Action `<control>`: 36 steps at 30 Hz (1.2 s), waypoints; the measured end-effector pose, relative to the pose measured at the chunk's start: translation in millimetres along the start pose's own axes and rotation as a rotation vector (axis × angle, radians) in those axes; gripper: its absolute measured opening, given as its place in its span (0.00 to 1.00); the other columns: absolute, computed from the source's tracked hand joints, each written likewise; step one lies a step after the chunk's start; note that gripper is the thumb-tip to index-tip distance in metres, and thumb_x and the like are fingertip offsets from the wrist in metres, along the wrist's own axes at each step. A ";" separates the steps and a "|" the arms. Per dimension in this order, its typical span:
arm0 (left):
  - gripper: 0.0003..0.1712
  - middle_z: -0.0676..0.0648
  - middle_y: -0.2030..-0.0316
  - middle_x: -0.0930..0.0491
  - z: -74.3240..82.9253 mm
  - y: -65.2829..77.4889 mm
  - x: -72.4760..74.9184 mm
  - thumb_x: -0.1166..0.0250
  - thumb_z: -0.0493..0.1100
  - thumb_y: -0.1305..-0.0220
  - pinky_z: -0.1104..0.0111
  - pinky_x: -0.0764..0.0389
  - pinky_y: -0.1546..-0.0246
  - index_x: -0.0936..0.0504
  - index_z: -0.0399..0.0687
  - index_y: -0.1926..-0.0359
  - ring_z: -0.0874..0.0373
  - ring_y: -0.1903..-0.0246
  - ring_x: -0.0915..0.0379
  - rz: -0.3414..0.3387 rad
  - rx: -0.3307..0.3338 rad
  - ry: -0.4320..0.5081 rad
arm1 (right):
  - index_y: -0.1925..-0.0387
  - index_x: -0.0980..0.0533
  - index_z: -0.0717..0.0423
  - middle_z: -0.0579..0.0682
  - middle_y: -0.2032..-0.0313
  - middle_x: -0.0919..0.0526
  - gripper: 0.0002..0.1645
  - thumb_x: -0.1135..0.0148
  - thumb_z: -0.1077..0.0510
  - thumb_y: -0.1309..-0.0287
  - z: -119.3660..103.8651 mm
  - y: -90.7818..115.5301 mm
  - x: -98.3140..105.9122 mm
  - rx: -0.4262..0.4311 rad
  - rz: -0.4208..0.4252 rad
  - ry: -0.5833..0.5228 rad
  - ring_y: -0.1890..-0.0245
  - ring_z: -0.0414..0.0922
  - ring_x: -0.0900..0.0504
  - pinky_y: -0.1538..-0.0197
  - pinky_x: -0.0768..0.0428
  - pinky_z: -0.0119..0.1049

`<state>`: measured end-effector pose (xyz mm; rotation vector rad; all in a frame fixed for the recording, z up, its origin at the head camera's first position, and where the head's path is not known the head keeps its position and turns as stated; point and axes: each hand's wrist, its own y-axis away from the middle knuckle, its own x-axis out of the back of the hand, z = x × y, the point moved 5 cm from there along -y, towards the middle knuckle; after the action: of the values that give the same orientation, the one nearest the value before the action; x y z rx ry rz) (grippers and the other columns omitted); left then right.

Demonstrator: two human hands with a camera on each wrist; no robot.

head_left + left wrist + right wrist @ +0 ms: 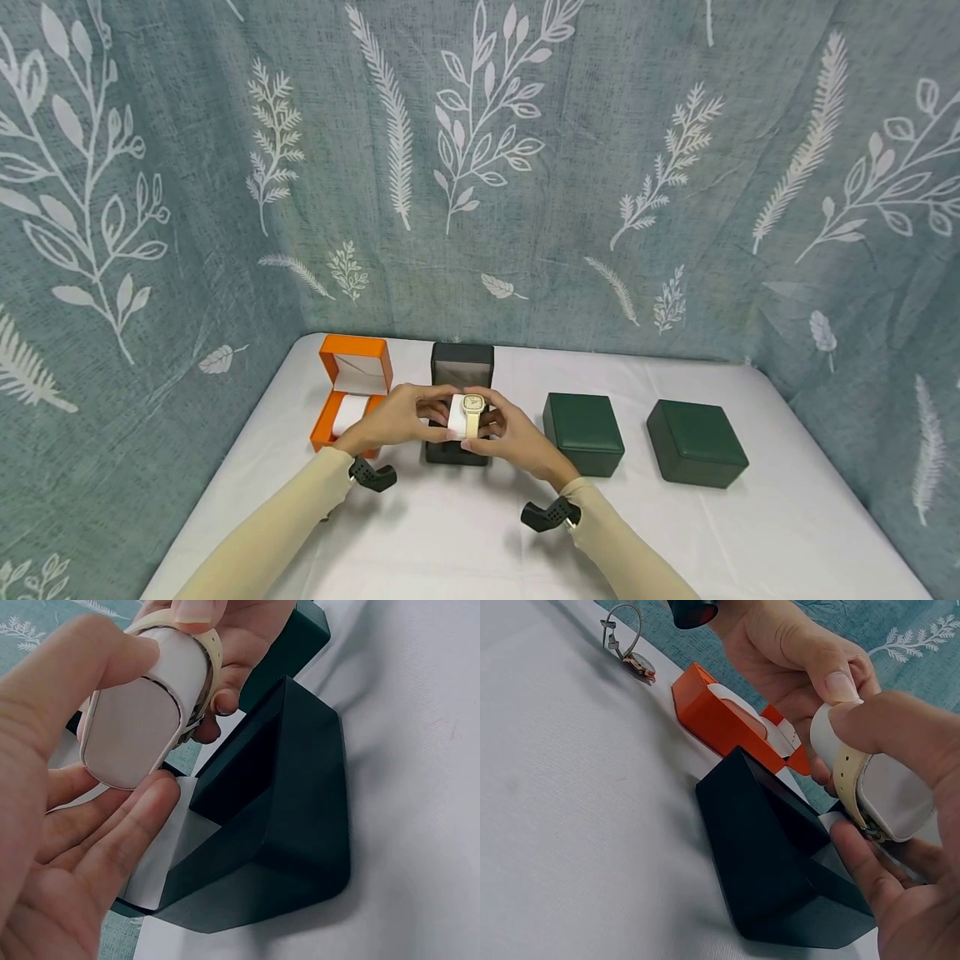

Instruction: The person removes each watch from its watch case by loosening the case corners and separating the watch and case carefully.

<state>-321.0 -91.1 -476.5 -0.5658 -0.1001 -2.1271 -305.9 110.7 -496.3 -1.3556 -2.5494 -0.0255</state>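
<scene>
A wristwatch with a cream strap is wrapped round a white watch cushion. Both hands hold it up over an open black watch box. My left hand grips the cushion's left end, thumb on top and fingers underneath. From the other side, my right hand pinches the cushion beside the strap, as the right wrist view shows. The watch's square dial faces up toward the head camera. Inside the black box, the dark hollow shows in both wrist views, and its lid stands raised at the back.
To the left stands an open orange box with a white cushion in it. Two closed green boxes sit to the right. Another watch lies on the white tabletop near the left forearm. A patterned cloth hangs behind.
</scene>
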 end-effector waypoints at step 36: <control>0.40 0.45 0.39 0.22 -0.4 -0.8 1.7 0.23 0.41 0.38 0.60 0.21 0.44 0.28 0.47 0.27 0.53 0.48 0.19 -0.056 -0.019 0.011 | 0.27 0.34 0.35 0.53 0.38 0.27 0.45 0.23 0.58 0.41 -5.3 2.9 0.8 0.013 -0.031 -0.047 0.44 0.55 0.24 0.43 0.23 0.50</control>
<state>-322.6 -92.0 -476.0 -0.5683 -0.0903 -2.1876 -302.8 112.3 -491.3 -1.3267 -2.6052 0.0177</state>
